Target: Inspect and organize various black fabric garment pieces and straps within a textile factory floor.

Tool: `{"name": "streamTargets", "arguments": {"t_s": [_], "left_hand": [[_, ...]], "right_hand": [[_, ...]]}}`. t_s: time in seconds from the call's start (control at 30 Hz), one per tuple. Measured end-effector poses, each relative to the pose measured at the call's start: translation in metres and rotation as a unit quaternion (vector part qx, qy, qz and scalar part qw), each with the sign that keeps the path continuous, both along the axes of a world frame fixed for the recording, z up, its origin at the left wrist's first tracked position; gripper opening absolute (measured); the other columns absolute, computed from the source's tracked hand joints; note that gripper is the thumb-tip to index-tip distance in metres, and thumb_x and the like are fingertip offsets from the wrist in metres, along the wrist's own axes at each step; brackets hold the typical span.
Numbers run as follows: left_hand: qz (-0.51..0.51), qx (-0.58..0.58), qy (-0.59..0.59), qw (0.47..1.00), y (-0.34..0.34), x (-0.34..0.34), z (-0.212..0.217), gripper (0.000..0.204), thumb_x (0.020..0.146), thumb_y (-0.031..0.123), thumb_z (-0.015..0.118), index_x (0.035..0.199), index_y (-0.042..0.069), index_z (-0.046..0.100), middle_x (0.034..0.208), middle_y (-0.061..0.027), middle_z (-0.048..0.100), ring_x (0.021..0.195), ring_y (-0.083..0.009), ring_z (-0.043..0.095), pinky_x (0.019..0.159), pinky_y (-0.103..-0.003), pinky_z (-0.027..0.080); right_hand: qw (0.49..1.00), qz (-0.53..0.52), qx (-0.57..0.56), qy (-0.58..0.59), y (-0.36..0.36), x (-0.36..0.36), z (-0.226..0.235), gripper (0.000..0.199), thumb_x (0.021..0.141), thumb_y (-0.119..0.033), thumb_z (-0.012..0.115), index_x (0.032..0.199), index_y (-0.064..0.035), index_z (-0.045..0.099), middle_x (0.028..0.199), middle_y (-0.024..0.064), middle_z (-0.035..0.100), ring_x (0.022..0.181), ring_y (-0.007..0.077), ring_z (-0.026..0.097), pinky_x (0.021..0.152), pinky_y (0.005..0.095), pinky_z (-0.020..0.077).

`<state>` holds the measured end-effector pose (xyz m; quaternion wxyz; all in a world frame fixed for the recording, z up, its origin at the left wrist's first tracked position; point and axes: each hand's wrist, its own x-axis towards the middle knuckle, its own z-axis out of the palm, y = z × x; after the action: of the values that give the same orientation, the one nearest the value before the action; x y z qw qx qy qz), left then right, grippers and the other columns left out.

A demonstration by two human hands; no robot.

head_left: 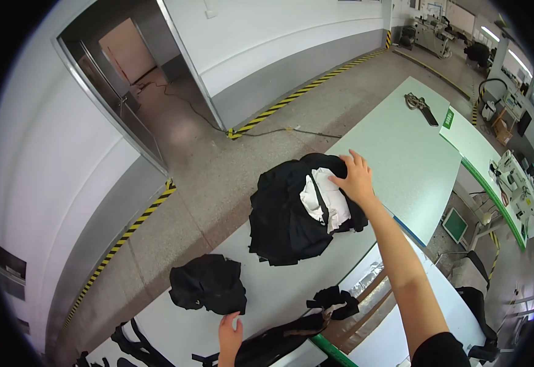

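Note:
A large heap of black cloth pieces (288, 211) lies on the pale table, with crumpled white pieces (331, 199) on its right part and a black strip across them. At the heap's far right edge is my right hand (357, 178), thumb and fingers spread apart; whether the fingertips touch the cloth I cannot tell. Nearer and to the left sits a smaller pile of black cloth (209, 283). Just below that pile my left hand (230, 333) hovers or rests with fingers apart, holding nothing visible.
Black strips and a long black garment piece (279, 333) lie along the near edge. A pale green table (401, 165) adjoins on the right, bearing a dark phone-like object (429, 116) with a cord. Farther right stand a sewing machine (517, 183) and a chair (475, 293).

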<state>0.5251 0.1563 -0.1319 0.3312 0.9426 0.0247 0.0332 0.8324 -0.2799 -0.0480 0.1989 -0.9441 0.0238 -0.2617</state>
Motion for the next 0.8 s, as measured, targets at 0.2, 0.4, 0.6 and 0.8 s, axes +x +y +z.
{"name": "streamTargets", "arguments": {"t_s": [0.2,0.4,0.6,0.8], "left_hand": [[0.025,-0.213,0.072,0.974,-0.059,0.105,0.003,0.021,0.089,0.010,0.058,0.108,0.002,0.060,0.090,-0.0106,0.068,0.074,-0.0188,0.064,0.067,-0.028,0.050],[-0.038,0.030,-0.178,0.983,-0.102,0.213,0.004,0.028,0.087,0.012,0.058,0.114,0.005,0.058,0.117,-0.0129,0.056,0.110,-0.0295,0.051,0.094,-0.042,0.040],[0.071,0.310,0.069,0.946,-0.017,0.245,-0.025,0.039,0.082,0.037,0.061,0.113,0.013,0.063,0.121,-0.0094,0.057,0.121,-0.0301,0.046,0.104,-0.066,0.020],[0.030,0.303,0.096,0.948,-0.019,0.238,-0.019,0.032,0.083,0.028,0.061,0.108,0.009,0.063,0.110,-0.0110,0.062,0.113,-0.0297,0.051,0.102,-0.062,0.026]], "right_hand": [[0.941,0.079,0.197,0.263,-0.046,0.039,-0.021,0.108,0.054,-0.061,0.079,0.133,0.0021,0.043,0.125,0.0265,0.053,0.118,0.0361,0.052,0.099,0.0395,0.0412],[0.940,0.062,0.198,0.271,-0.047,0.000,-0.048,0.104,0.057,-0.062,0.078,0.125,0.0114,0.049,0.123,0.0294,0.055,0.117,0.0372,0.053,0.101,0.0385,0.0403],[0.920,0.035,0.232,0.315,-0.047,-0.032,-0.018,0.098,0.062,-0.054,0.079,0.124,0.0146,0.048,0.124,0.0305,0.053,0.119,0.0361,0.052,0.102,0.0366,0.0397],[0.901,0.034,0.247,0.355,-0.049,-0.058,0.000,0.095,0.064,-0.053,0.079,0.121,0.0159,0.049,0.111,0.0328,0.059,0.108,0.0375,0.059,0.094,0.0363,0.0455]]}}
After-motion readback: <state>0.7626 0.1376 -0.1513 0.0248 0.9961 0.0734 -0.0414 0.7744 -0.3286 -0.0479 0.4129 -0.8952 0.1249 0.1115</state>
